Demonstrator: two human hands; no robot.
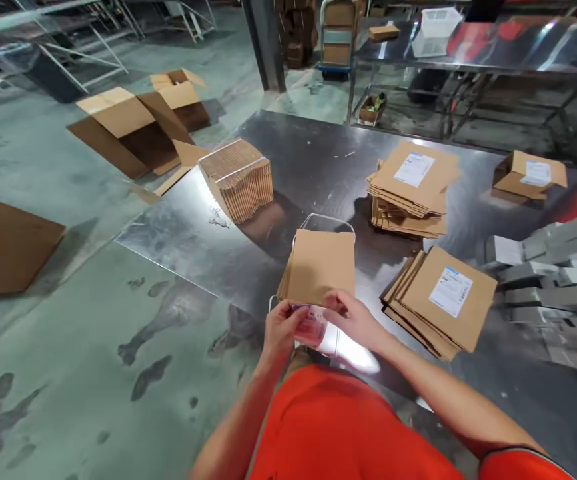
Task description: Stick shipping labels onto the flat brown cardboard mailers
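A stack of flat brown cardboard boxes [322, 267] lies in front of me near the table edge, with loose white strapping [329, 217] around it. At its near side is a small glossy sheet [311, 328], reddish and partly see-through, perhaps a label sheet. My left hand [284, 327] is closed, thumb and fingers pinching the sheet's upper left edge. My right hand [351, 317] has its fingers curled together at the sheet's upper right edge, over the cardboard's near edge. The right fingertips partly hide what they grip.
Labelled flat boxes [441, 303] lie on the right, with another labelled stack [413, 177] behind. A strapped cardboard bundle [238, 177] stands at left on the metal table [313, 160]. White boxes [563, 287] fill the far right. Open cartons [133, 130] sit on the floor.
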